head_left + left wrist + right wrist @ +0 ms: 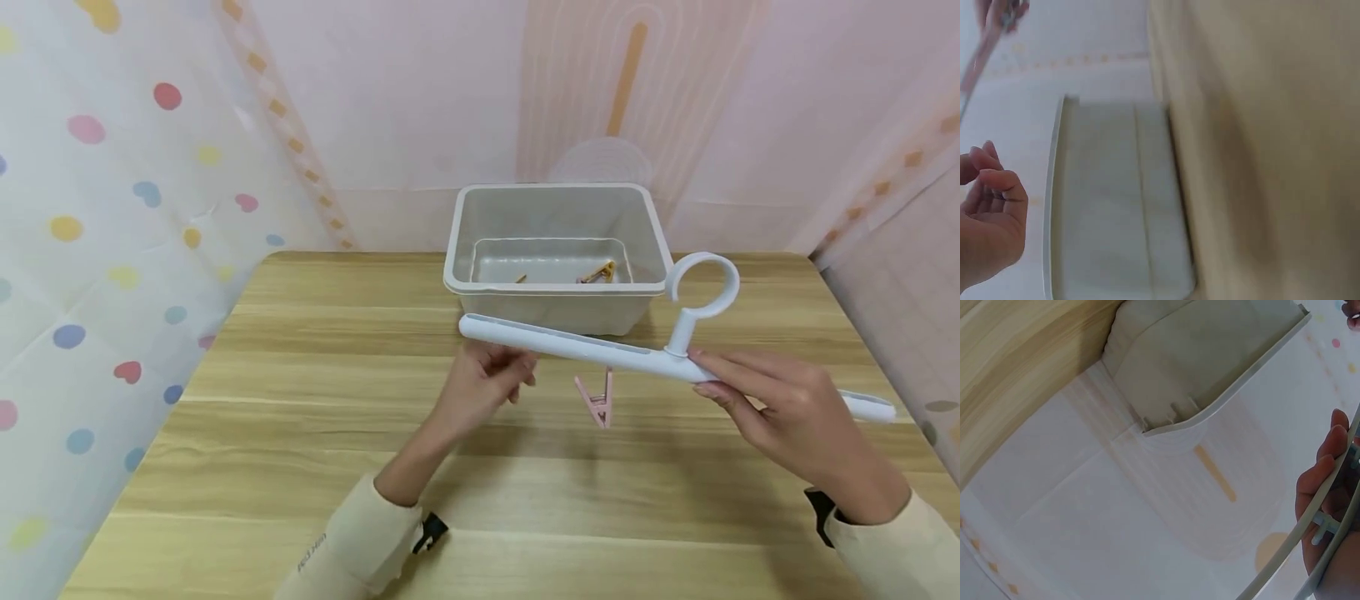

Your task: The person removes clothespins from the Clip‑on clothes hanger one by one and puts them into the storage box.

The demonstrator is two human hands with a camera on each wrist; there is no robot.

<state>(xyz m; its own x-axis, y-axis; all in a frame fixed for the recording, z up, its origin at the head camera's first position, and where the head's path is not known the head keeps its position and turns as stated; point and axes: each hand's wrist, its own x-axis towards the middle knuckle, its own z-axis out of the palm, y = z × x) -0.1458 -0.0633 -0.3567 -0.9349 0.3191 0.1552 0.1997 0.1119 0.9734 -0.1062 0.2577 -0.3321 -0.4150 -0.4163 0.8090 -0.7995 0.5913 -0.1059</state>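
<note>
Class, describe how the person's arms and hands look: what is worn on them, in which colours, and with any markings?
The left sleeve and right sleeve are long and cream-coloured. Dark lettering marks the left one, too small to read surely. Black pieces show at both cuffs. The left hand and right hand wear no gloves.

Bin (555, 310) stands on table (225, 467), clip (606, 269) inside it, hanger (600, 351) in front

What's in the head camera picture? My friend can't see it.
A person's right hand holds a white hanger over a wooden table. The left hand is near one end; a pink clip shows below, a gray bin behind.
</note>
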